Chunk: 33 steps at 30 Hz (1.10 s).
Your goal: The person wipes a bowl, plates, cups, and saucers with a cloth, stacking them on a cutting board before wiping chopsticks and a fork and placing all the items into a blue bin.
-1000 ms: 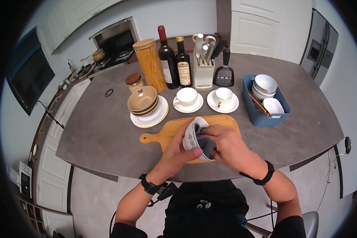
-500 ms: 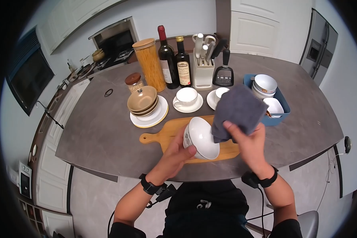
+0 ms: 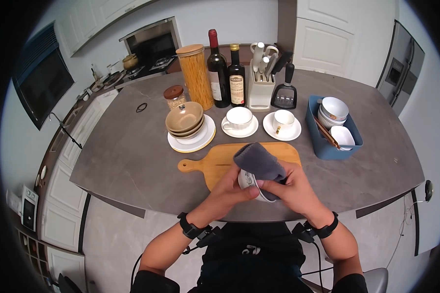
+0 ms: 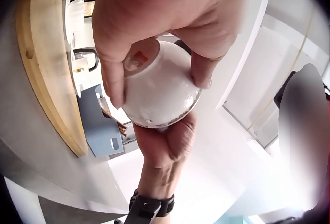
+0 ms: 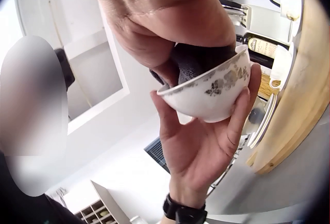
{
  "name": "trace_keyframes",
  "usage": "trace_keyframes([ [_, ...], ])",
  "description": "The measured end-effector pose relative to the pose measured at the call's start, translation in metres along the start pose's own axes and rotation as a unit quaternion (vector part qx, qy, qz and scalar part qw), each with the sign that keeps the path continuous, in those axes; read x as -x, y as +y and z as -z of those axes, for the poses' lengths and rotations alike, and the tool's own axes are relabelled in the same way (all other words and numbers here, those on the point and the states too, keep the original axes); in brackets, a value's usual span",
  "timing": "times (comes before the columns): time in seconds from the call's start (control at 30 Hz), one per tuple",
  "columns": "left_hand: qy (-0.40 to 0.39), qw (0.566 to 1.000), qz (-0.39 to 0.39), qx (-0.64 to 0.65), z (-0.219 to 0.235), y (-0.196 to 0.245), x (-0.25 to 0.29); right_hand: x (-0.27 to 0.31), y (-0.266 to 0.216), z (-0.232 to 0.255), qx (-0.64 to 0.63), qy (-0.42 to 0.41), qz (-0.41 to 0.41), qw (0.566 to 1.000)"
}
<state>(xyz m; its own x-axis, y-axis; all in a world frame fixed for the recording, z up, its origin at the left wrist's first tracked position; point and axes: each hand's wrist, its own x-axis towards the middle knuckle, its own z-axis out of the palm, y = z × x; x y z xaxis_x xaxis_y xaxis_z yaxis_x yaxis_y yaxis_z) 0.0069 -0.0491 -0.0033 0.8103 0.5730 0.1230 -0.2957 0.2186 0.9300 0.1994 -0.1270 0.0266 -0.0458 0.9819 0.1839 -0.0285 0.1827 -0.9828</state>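
Note:
In the head view, my left hand [image 3: 227, 195] grips a white bowl [image 3: 246, 179] with a grey floral band, tilted above the near edge of the wooden cutting board [image 3: 215, 168]. My right hand [image 3: 300, 190] holds a dark grey cloth [image 3: 259, 161], which drapes over the bowl's rim. Seen from the right wrist, the cloth [image 5: 188, 67] is bunched inside the bowl [image 5: 216, 92] under the right hand, whose fingertips are mostly hidden. The left wrist view shows the bowl's white underside [image 4: 160, 92] with a red mark, left thumb and fingers spread around it.
Brown bowls [image 3: 185, 117] sit on stacked plates [image 3: 208, 136] at left. Two white cups [image 3: 238, 118] on saucers stand behind the board, with bottles [image 3: 219, 80], a pasta jar [image 3: 194, 78] and a knife block [image 3: 260, 93] farther back. A blue bin [image 3: 327, 149] with bowls is at right.
My right hand lifted the cloth out of the bowl, showing its white inside, then brought it back onto the bowl. The left hand keeps its hold. The head view has shifted slightly.

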Motion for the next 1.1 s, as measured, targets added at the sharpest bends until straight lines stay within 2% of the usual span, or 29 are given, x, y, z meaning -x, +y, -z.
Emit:
trace_keyframes([
  [0.03,-0.010,1.000,-0.003,0.008,0.000,0.002,-0.001,0.002,-0.005,0.004,0.002,-0.001,0.002,1.000],
  [0.1,-0.025,1.000,-0.011,-0.005,-0.002,0.002,-0.003,0.005,-0.018,0.013,-0.105,-0.045,-0.046,0.992],
  [0.17,-0.041,0.998,-0.030,-0.022,-0.004,0.003,-0.004,0.009,-0.017,0.016,-0.091,-0.029,-0.038,0.995],
  [0.2,-0.037,0.999,0.030,0.014,-0.007,0.003,-0.003,0.012,-0.014,0.017,-0.083,-0.011,-0.034,0.996],
  [0.23,-0.033,0.994,0.091,0.050,-0.009,0.002,-0.002,0.014,-0.009,0.016,-0.050,-0.004,-0.023,0.998],
  [0.27,-0.040,0.993,0.103,0.050,-0.011,0.002,-0.001,0.018,-0.007,0.014,-0.043,0.009,-0.020,0.999],
  [0.37,-0.040,0.988,0.117,0.095,-0.019,-0.003,-0.002,0.017,-0.004,0.011,0.009,0.043,0.001,0.999],
  [0.4,-0.004,0.991,0.117,0.065,-0.019,-0.010,-0.001,0.021,-0.004,0.013,0.058,0.068,0.018,0.996],
  [0.43,-0.015,0.988,0.129,0.079,-0.022,-0.017,-0.002,0.028,-0.005,0.014,0.062,0.082,0.002,0.995],
  [0.53,0.018,0.994,0.101,0.035,-0.024,-0.015,-0.003,0.020,-0.005,0.004,0.147,0.163,0.051,0.974],
  [0.57,0.023,0.993,0.110,0.038,-0.029,-0.015,0.002,0.028,-0.004,0.000,0.141,0.163,0.043,0.975],
  [0.63,0.027,0.993,0.113,-0.034,-0.030,-0.005,-0.004,0.033,-0.007,-0.001,0.178,0.105,-0.019,0.978],
  [0.67,0.034,0.993,0.116,-0.014,-0.030,-0.007,-0.003,0.038,-0.004,-0.003,0.091,0.078,-0.014,0.993],
  [0.7,0.032,0.993,0.109,-0.020,-0.026,-0.013,-0.004,0.039,-0.006,0.001,0.093,0.077,-0.005,0.993],
  [0.77,0.004,0.992,0.129,0.014,-0.021,-0.031,-0.001,0.047,-0.014,0.015,0.047,-0.006,-0.082,0.995],
  [0.8,-0.007,0.988,0.134,0.072,-0.032,-0.022,0.000,0.046,-0.013,0.019,0.041,0.000,-0.051,0.998],
  [0.83,-0.005,0.990,0.124,0.069,-0.036,-0.014,-0.006,0.039,-0.015,0.020,0.045,-0.006,-0.043,0.998],
  [0.9,-0.021,0.984,0.118,0.133,-0.044,-0.009,-0.013,0.035,-0.015,0.024,-0.134,0.115,-0.066,0.982],
  [0.93,-0.041,0.981,0.115,0.150,-0.039,-0.016,-0.020,0.030,-0.013,0.031,-0.181,0.149,-0.044,0.971],
  [0.97,-0.041,0.980,0.121,0.151,-0.038,-0.016,-0.026,0.026,-0.016,0.037,-0.184,0.152,-0.047,0.970],
  [1.03,-0.062,0.980,0.098,0.161,-0.039,-0.015,-0.035,0.022,-0.026,0.045,-0.169,0.190,0.012,0.967],
  [1.1,-0.047,0.986,0.095,0.128,-0.045,-0.003,-0.039,0.020,-0.027,0.049,-0.156,0.197,0.018,0.968],
])
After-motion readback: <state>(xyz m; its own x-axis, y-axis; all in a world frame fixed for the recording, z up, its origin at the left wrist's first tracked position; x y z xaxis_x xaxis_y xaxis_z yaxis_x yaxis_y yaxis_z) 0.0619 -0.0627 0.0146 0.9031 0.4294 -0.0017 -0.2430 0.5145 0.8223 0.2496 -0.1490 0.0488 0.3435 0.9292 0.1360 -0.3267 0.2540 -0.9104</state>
